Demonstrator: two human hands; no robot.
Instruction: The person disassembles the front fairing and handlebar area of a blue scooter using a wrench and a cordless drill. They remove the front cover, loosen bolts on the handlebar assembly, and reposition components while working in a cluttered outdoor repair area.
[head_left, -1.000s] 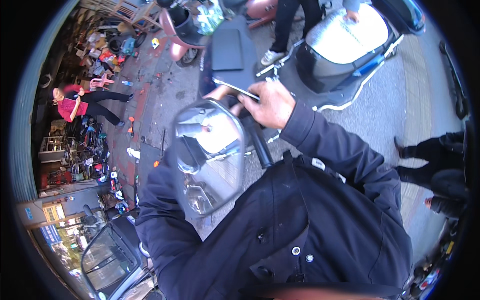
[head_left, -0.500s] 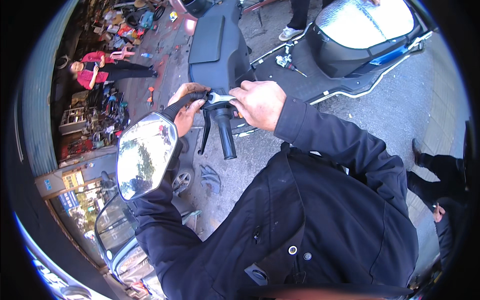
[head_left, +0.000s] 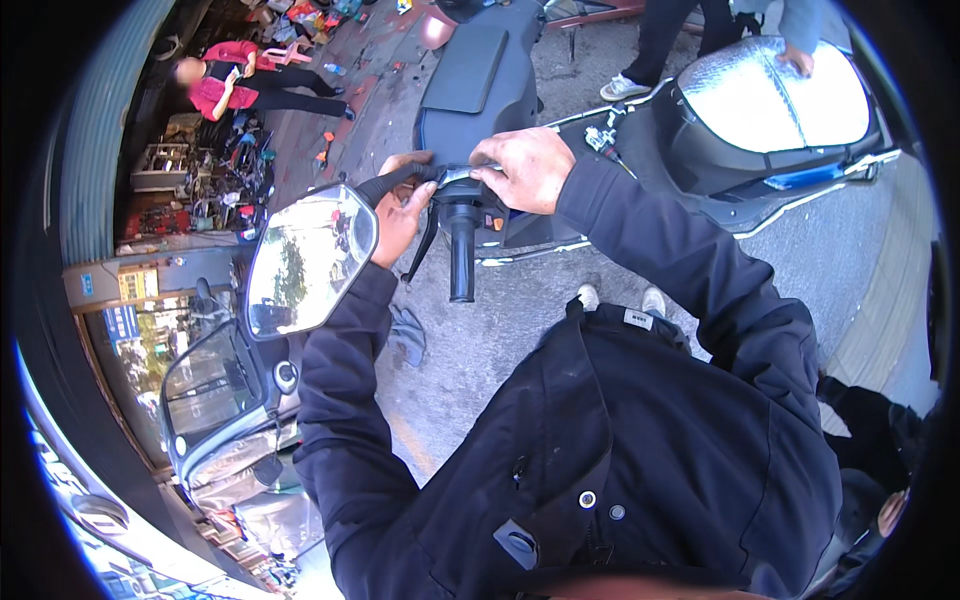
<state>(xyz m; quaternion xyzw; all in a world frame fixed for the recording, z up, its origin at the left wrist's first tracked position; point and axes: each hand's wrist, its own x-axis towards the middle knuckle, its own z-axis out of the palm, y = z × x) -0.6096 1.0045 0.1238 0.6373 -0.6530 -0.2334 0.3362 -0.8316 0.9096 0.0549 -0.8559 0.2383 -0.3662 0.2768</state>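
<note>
My right grip [head_left: 527,170] has moved in nearer the handlebar [head_left: 462,250], pinching the wrench [head_left: 456,175] just to its left, while my left grip [head_left: 400,218] clasps the mirror stem [head_left: 380,186], apparently steadying the mirror [head_left: 312,262] below-left of it.

Looks like a streetside repair workshop, judging by the scooters [head_left: 478,75] standing on open pavement [head_left: 480,345], the jumbled parts [head_left: 225,185] heaped along an open shopfront [head_left: 185,256] and the corrugated metal panel [head_left: 95,150] beside it.
</note>
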